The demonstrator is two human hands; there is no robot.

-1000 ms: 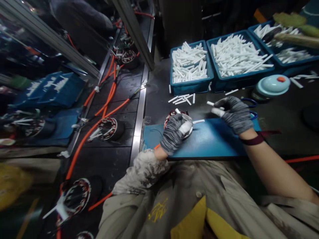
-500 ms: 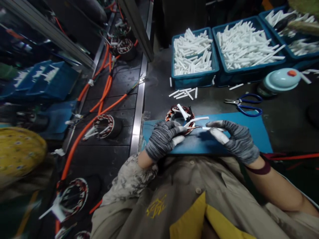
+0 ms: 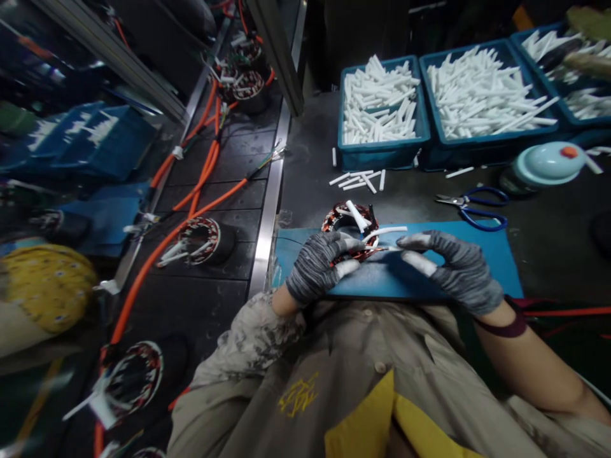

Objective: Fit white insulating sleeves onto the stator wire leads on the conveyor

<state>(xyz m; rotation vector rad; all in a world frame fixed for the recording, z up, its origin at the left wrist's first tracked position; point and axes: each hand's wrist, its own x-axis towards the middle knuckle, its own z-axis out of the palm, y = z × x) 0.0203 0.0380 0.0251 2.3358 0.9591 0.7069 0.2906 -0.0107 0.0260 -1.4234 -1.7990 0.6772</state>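
On the blue mat (image 3: 491, 254) lies a motor stator (image 3: 334, 219), a ring with copper windings and several white-sleeved leads. My left hand (image 3: 319, 264), in a grey glove with pale fingertips, pinches a thin lead (image 3: 372, 248) at the ring's near side. My right hand (image 3: 451, 267), gloved alike, has thumb and forefinger closed about the outer end of a small white sleeve (image 3: 390, 249). This sleeve lines up with the lead's end. Another white-sleeved lead (image 3: 394, 229) sticks out just above, and a wider white tube (image 3: 356, 215) stands up from the ring.
Blue bins (image 3: 382, 149) of white sleeves line the back. Loose sleeves (image 3: 358, 180), blue-handled cutters (image 3: 477, 207) and a light-blue-lidded bottle (image 3: 544, 165) lie nearer. Left, beyond a metal rail (image 3: 267, 235), more stators (image 3: 200, 242) and orange cables (image 3: 143, 273) sit beside a person in yellow patterned cloth (image 3: 48, 286).
My right hand has brought the white sleeve closer to my left hand, covering more of the lead. The whole view has shifted slightly.
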